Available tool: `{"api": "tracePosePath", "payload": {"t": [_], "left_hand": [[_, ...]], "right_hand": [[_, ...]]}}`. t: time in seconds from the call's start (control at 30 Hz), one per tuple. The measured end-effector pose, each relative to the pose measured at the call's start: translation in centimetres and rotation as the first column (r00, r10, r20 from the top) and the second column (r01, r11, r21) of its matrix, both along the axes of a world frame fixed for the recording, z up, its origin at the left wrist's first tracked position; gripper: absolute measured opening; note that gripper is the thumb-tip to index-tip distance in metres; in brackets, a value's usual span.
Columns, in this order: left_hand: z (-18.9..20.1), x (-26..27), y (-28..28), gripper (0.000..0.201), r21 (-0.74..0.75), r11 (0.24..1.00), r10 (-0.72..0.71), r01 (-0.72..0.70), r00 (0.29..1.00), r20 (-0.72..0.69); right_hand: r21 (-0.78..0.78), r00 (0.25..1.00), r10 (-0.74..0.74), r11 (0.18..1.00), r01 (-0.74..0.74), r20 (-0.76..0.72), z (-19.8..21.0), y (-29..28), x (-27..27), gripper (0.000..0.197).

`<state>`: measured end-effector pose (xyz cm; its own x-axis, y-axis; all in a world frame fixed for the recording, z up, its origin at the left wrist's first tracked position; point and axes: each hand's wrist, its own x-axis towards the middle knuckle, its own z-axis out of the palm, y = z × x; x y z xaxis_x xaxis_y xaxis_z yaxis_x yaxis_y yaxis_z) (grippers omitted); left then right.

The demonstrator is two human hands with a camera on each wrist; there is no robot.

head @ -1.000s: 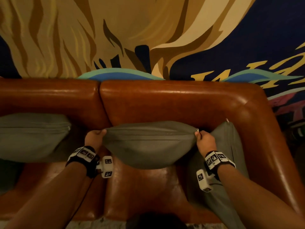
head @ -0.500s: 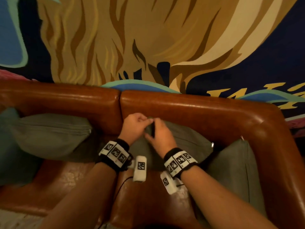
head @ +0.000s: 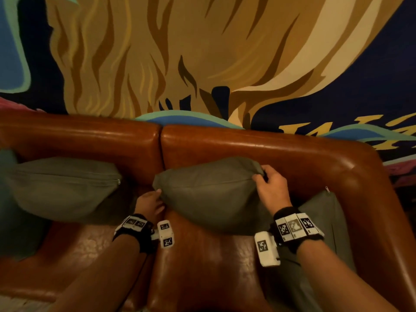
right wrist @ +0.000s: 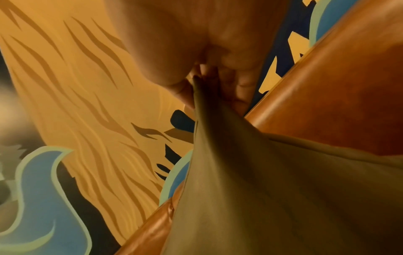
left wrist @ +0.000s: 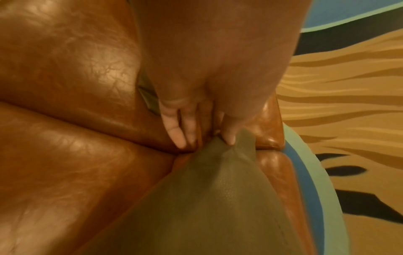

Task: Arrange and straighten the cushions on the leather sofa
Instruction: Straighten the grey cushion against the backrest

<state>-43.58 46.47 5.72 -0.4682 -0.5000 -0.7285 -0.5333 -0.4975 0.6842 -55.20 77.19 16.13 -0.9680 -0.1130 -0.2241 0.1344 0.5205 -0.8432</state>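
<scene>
The middle cushion (head: 211, 194) stands against the sofa (head: 270, 152) backrest, being squared up: right hand (head: 271, 188) pinches its far right corner, left hand (head: 149, 202) pinches the left corner (thumb pressing fabric). Next, probably release and check alignment.

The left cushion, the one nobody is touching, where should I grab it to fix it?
Probably its two top corners, one per hand, reaching from the front. The left cushion leans on the sofa backrest, its zipper seam facing up and its ends tapering into points that are easy to pinch. The middle cushion is held that way: left hand and right hand on its corners.
</scene>
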Motion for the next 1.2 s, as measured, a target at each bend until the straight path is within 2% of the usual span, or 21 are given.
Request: {"api": "tracePosePath", "payload": {"t": [0.07, 0.13, 0.17, 0.23, 0.27, 0.3, 0.37, 0.4, 0.47, 0.57, 0.63, 0.67, 0.7, 0.73, 0.77, 0.8, 0.87, 0.9, 1.0, 1.1, 1.2], "left_hand": [[0.1, -0.7, -0.3, 0.047, -0.08, 0.996, -0.04, 0.044, 0.998, 0.051], [-0.2, -1.1, -1.1, 0.049, -0.255, 0.947, -0.145, 0.197, 0.967, 0.21], [-0.1, -1.1, -1.6, 0.058, -0.264, 0.934, -0.168, 0.239, 0.949, 0.266], [-1.4, -0.8, -2.2, 0.072, -0.378, 0.826, -0.239, 0.418, 0.867, 0.437], [-2.2, -0.4, -2.3, 0.071, -0.41, 0.801, -0.262, 0.436, 0.872, 0.414], [-1.9, -0.2, -2.4, 0.067, -0.429, 0.788, -0.268, 0.442, 0.873, 0.407], [-0.2, -1.0, -2.2, 0.051, -0.538, 0.804, -0.091, 0.255, 0.946, 0.312], [1.0, -1.3, -1.7, 0.042, -0.62, 0.762, -0.05, 0.187, 0.972, 0.232], [4.4, -2.4, -0.3, 0.037, -0.659, 0.72, -0.231, 0.217, 0.971, 0.067], [9.2, -3.9, 3.0, 0.049, -0.464, 0.733, -0.59, 0.497, 0.804, -0.07], [9.1, -4.6, 3.5, 0.044, -0.535, 0.594, -0.68, 0.6, 0.73, 0.064], [8.3, -4.7, 2.8, 0.04, -0.592, 0.534, -0.655, 0.603, 0.738, 0.161], [7.1, -4.5, 1.8, 0.035, -0.598, 0.547, -0.592, 0.586, 0.776, 0.219], [6.1, -4.0, 0.8, 0.03, -0.559, 0.615, -0.529, 0.556, 0.817, 0.231], [5.0, -3.5, -0.3, 0.029, -0.53, 0.679, -0.459, 0.508, 0.857, 0.233], [4.4, -3.0, -1.3, 0.03, -0.51, 0.732, -0.397, 0.451, 0.891, 0.218], [3.6, -2.2, -2.5, 0.031, -0.499, 0.768, -0.339, 0.402, 0.916, 0.217], [3.4, -2.0, -2.8, 0.03, -0.503, 0.772, -0.322, 0.389, 0.921, 0.218], [2.6, -1.4, -3.4, 0.03, -0.499, 0.774, -0.309, 0.39, 0.92, 0.24], [2.5, -0.8, -4.4, 0.029, -0.513, 0.772, -0.285, 0.377, 0.925, 0.251], [2.0, -0.5, -5.3, 0.039, -0.469, 0.82, -0.231, 0.329, 0.939, 0.254]], "right_hand": [[-0.001, 1.0, 0.017, 1.0, -0.017, 0.02, -0.3, 0.3, 0.2, 0.017], [-0.004, 1.0, 0.009, 1.0, -0.009, 0.025, -0.3, 0.7, 0.2, 0.016], [-0.018, 0.999, -0.014, 1.0, 0.015, 0.036, -0.4, 1.0, 0.1, 0.014], [-0.038, 0.995, -0.072, 0.997, 0.074, 0.065, -0.5, 1.4, 0.1, 0.012], [-0.029, 0.993, -0.097, 0.995, 0.099, 0.07, -0.5, 1.5, 0.1, 0.014], [-0.014, 0.99, -0.126, 0.992, 0.127, 0.065, -0.5, 1.3, 0.2, 0.015], [0.013, 0.987, -0.159, 0.987, 0.158, 0.029, 0.0, 0.1, 0.1, 0.016], [0.015, 0.989, -0.146, 0.989, 0.146, 0.009, 0.4, -1.0, 0.1, 0.017], [0.026, 0.997, -0.059, 0.998, 0.06, -0.053, 1.2, -4.4, 0.5, 0.02], [0.091, 0.973, 0.187, 0.98, -0.176, -0.133, 0.3, -10.9, 2.7, 0.029], [0.083, 0.928, 0.372, 0.925, -0.37, -0.004, -0.9, -13.8, 4.5, 0.032], [0.021, 0.901, 0.423, 0.904, -0.427, 0.095, -2.1, -14.0, 4.7, 0.036], [-0.016, 0.89, 0.424, 0.904, -0.428, 0.166, -3.5, -13.4, 4.5, 0.04], [0.029, 0.908, 0.367, 0.924, -0.381, 0.203, -4.9, -12.1, 3.9, 0.044], [0.197, 0.947, 0.245, 0.938, -0.286, 0.209, -6.8, -10.1, 3.0, 0.047], [0.409, 0.979, 0.057, 0.903, -0.134, 0.194, -8.7, -7.7, 1.9, 0.048], [0.639, 0.933, -0.296, 0.762, 0.103, 0.203, -11.9, -2.1, 0.4, 0.054], [0.652, 0.885, -0.372, 0.751, 0.109, 0.28, -14.0, 0.5, -0.1, 0.058], [0.369, 0.801, -0.311, 0.921, 0.122, 0.511, -17.6, 4.1, -0.3, 0.056], [0.292, 0.888, -0.272, 0.942, 0.167, 0.371, -16.5, 5.2, -0.3, 0.041], [0.262, 0.931, -0.274, 0.942, 0.21, 0.24, -13.4, 6.9, -0.9, 0.046]]}}
